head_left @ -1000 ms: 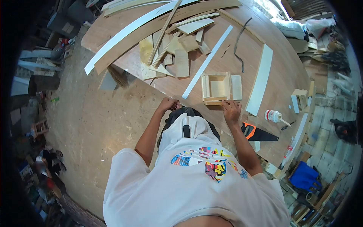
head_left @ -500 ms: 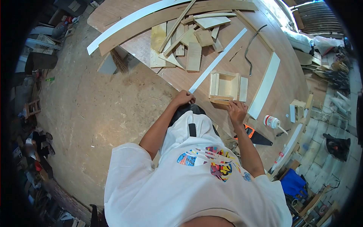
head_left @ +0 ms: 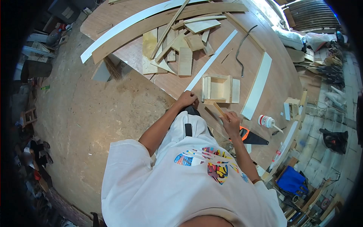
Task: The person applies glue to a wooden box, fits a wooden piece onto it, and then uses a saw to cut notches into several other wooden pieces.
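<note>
My right hand is closed on one end of a short wooden strip, which slants up toward the front of a small open wooden box. The box lies on the table with a pale flat board at its right side. My left hand is at the table's near edge, by the lower end of a long white strip. Its fingers are curled in, and what they hold, if anything, is hidden. An orange-handled handsaw lies just right of my right hand.
Wood offcuts are piled on the far left of the table. A black bent rod, a white board and a glue bottle lie to the right. A broom stands below the table's left edge.
My right hand has drawn the wooden strip away from the box's front, toward me, and tilted it. The left hand stays at the table edge. The whole view has shifted slightly.
</note>
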Motion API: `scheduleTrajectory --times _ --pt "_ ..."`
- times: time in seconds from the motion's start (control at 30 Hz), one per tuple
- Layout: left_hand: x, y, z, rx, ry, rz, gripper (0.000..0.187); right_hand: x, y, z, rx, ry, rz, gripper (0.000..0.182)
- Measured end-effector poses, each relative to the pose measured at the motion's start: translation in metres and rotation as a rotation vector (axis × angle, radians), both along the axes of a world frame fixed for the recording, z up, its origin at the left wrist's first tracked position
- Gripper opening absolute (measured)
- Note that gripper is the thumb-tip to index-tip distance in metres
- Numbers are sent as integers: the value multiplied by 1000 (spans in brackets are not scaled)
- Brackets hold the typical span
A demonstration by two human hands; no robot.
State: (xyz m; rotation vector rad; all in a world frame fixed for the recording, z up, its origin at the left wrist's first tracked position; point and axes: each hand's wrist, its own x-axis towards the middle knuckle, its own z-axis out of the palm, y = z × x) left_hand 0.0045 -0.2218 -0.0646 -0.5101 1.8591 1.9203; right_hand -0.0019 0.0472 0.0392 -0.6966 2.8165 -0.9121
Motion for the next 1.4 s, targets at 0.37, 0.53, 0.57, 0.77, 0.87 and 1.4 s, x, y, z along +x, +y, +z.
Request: scheduleTrajectory --times 0.37,0.53,0.57,0.77,0.87,1.4 --pt "-12 32 82 266 99 13 56 -7 -75 30 -286 -121 -314 22" --pt "-20 31 69 206 146 268 56 -15 -112 13 -180 -173 -292 22" --pt "-20 36 48 208 145 273 56 -17 -115 2 -164 -167 -259 21" --pt "-20 30 23 147 38 432 41 -23 -134 -14 -84 -156 -223 21" --pt "-24 29 13 301 93 401 34 -27 -140 -15 -44 -88 -193 21" --pt "-35 33 10 289 55 443 25 -28 -134 -29 -16 -92 -264 26"
